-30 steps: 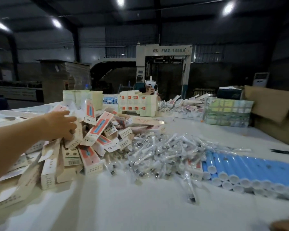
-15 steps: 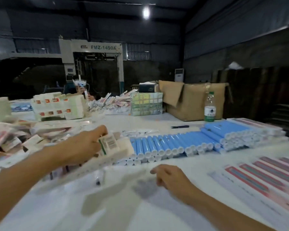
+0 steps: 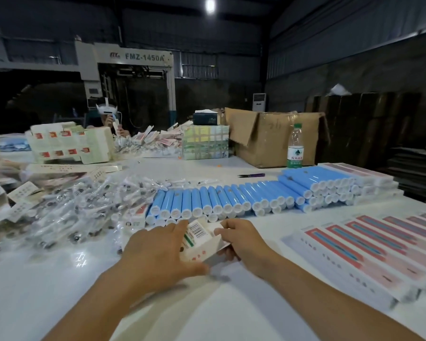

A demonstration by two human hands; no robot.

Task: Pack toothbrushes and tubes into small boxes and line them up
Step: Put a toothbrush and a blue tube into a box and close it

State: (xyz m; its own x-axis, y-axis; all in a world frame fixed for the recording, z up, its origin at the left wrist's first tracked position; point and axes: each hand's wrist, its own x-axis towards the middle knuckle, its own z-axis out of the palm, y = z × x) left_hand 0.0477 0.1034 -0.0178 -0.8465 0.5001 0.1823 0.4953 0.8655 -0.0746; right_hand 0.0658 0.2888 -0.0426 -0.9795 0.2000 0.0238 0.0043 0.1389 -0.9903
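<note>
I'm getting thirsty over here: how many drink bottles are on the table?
1. A clear water bottle with a green cap and label stands upright at the far side, right in front of the open cardboard box. Others may be hidden behind it or the piles.

A small white barcoded box (image 3: 199,238) sits held above the table, before rows of blue tubes (image 3: 231,198).

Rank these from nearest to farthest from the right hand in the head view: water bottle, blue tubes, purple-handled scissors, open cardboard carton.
From the right hand:
1. Blue tubes, just beyond it.
2. Purple-handled scissors, behind the tube row.
3. Water bottle, far right.
4. Open cardboard carton, behind the bottle; these two are almost level.
</note>
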